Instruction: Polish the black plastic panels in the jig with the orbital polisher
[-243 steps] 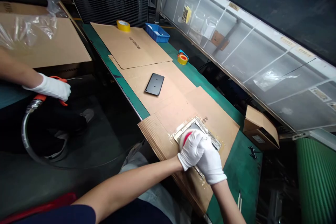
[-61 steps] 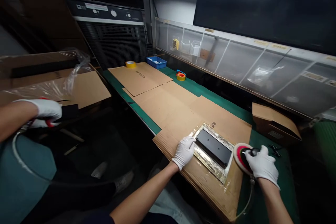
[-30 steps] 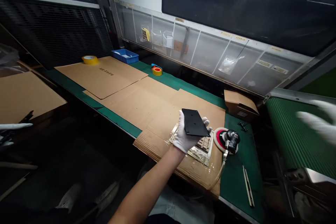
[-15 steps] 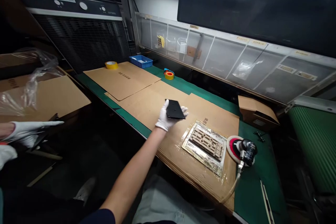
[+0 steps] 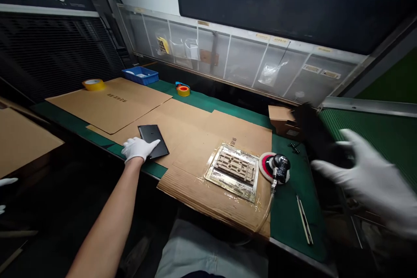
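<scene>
My left hand (image 5: 138,147), in a white glove, is at the near left edge of a flat black panel (image 5: 157,141). Its thumb lies across the top face; the fingertips are partly hidden. The panel rests on a cardboard sheet over the green bench. At the far right, my gloved right hand (image 5: 365,171) is smeared by motion, its thumb and fingers around a dark flat piece (image 5: 321,139) raised beside the bench. A slotted light-brown fixture (image 5: 236,167) sits on a taped plate between the hands. Right of it stands a round pad sander (image 5: 275,167) with a hose.
Tweezers (image 5: 304,219) lie on the green mat (image 5: 286,221). A small cardboard box (image 5: 282,119) stands at the back right. Yellow tape (image 5: 94,84), a blue bin (image 5: 140,75) and an orange-cored tape roll (image 5: 183,91) line the back. Another person's gloved fingers (image 5: 8,181) show at the left edge.
My left hand has brought the black panel left and down onto the cardboard. My right hand has come into view with a dark piece. The view has swung right.
</scene>
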### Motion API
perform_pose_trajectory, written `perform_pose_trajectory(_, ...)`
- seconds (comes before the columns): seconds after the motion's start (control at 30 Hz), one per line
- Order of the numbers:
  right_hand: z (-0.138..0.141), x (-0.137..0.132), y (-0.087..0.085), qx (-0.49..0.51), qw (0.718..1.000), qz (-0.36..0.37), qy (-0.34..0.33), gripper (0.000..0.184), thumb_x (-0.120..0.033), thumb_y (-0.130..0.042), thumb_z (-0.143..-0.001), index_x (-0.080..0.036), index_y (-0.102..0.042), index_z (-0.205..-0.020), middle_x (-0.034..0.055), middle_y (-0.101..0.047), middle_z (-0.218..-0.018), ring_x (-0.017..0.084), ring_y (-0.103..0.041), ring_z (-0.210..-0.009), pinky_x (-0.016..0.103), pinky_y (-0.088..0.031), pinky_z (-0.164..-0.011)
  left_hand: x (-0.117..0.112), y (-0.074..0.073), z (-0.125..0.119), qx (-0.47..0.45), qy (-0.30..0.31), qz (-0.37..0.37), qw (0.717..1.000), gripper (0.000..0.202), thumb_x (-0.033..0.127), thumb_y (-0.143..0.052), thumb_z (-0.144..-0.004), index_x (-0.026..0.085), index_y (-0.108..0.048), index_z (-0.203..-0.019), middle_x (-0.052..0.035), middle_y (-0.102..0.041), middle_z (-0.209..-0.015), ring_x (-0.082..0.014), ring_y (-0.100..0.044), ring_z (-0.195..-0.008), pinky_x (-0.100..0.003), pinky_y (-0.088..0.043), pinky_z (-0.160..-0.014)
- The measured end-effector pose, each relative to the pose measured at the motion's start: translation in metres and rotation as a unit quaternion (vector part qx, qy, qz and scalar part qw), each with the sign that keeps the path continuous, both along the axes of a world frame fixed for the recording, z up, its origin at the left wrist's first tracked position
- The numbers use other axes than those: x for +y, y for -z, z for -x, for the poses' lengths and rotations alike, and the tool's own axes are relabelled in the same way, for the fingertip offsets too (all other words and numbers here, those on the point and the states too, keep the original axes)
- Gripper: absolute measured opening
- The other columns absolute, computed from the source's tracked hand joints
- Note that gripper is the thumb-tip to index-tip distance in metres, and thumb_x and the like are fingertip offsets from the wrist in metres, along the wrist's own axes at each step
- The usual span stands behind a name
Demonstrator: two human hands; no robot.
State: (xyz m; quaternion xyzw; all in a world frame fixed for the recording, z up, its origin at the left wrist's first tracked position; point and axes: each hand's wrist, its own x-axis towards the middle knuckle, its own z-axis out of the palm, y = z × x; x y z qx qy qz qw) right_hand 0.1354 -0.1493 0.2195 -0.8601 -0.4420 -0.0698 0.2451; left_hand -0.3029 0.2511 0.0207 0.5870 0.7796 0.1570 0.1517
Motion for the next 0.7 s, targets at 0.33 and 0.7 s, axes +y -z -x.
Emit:
perform_pose_trajectory(0.33,0.113,0.016,0.138,0.195,0.97,-0.026,-0.14,0.088,-0.047,-0.077,-0.082,-0.023,-0.044,-0.16,0.0154,-0.057,-0.153,0.035,-0.058,-0.14,0.054,-0.051,-0.116,-0.02,0.015,-0.029,0.042,0.054,-0.027,0.997,0.088,0.055,-0.067,-0.089,-0.008,-0.046,-0.147,-0.0403,-0.043,-0.155,-0.0529,-0.036,-0.149,-0.065,-0.034,-0.12)
perform_pose_trajectory(0.7,0.135,-0.016,0.178,0.201,0.968,-0.087,-0.125,0.076,-0.059,-0.062,-0.098,-0.021,-0.044,-0.161,0.0174,-0.063,-0.146,0.034,-0.062,-0.133,0.054,-0.051,-0.113,-0.281,-0.034,-0.171,-0.725,0.167,0.255,0.618,0.047,0.036,-0.084,-0.086,0.017,-0.074,-0.128,-0.0125,-0.078,-0.126,-0.0307,-0.074,-0.117,-0.045,-0.053,-0.113)
